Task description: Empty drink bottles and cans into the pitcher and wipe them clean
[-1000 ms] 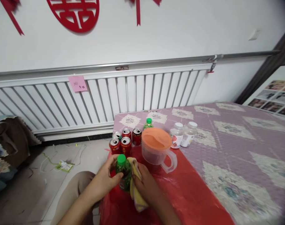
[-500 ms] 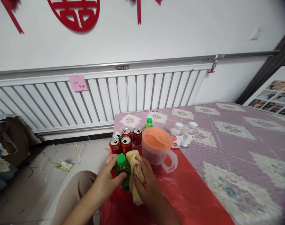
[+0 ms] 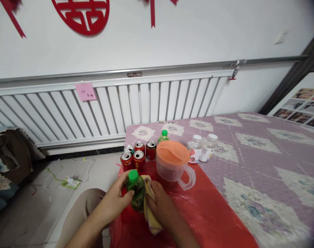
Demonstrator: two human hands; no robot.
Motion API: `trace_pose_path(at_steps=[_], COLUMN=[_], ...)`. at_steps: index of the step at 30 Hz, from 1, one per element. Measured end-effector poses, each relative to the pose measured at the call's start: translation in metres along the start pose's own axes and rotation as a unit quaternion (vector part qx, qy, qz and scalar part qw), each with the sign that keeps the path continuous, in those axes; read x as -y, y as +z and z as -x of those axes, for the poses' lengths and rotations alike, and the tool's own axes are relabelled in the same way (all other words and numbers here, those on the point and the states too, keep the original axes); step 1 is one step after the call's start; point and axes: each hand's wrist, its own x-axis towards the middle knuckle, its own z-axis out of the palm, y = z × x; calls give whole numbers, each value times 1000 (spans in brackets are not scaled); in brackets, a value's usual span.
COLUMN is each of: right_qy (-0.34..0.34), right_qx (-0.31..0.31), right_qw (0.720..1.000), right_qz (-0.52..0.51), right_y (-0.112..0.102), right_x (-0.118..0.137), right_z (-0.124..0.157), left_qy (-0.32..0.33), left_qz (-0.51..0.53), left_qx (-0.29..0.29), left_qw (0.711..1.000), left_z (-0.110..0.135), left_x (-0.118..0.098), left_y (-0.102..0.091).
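My left hand (image 3: 118,193) curls around the green-capped plastic bottle (image 3: 137,193), thumb on its front, holding it nearly upright over the red plastic sheet (image 3: 208,213). My right hand (image 3: 159,201) grips the yellow cloth (image 3: 152,220) beside it, partly covering the cloth. I can't tell whether the bottle's base touches the sheet.

On my feed, the right hand (image 3: 159,201) covers part of the cloth (image 3: 153,224), which in turn hides the right side of the front bottle (image 3: 136,194); I cannot read its print. Some fingertips of the left hand (image 3: 117,194) are obscured behind that bottle. The jug (image 3: 167,170) blocks part of the rear bottle (image 3: 163,138). The top edge crops the emblem (image 3: 81,20). The bottom edge crops both forearms (image 3: 87,227). The photos (image 3: 299,105), cropped at right, are too small for me to resolve.
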Motion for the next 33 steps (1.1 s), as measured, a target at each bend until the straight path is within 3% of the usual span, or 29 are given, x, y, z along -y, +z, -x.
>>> trace_pose_path(at_steps=[3, 8, 11, 18, 22, 27, 33], right_qy=[-8, -40, -62, -123, -155, -188, -169], right_qx=[-9, -49, -79, -147, -168, -179, -183], right_qw=[1000, 998, 995, 980, 970, 959, 963], right_qz=[2, -3, 12, 60, 86, 118, 99], right_y=[0, 2, 2, -2, -6, -7, -11], right_x=[0, 0, 0, 6, 15, 18, 19], right_z=[1, 1, 3, 12, 17, 17, 14], left_qy=[6, 44, 41, -5, -15, -7, 0], left_qz=[-2, -88, -119, -43, -26, -5, -23], left_qx=[-2, -89, -97, -114, -87, -8, 68], left_qw=[1000, 991, 987, 993, 996, 1000, 997], left_z=[2, -1, -3, -4, -7, -6, -5], left_x=[2, 2, 0, 6, 1, -8, -8], left_y=[2, 9, 9, 4, 2, -5, -11])
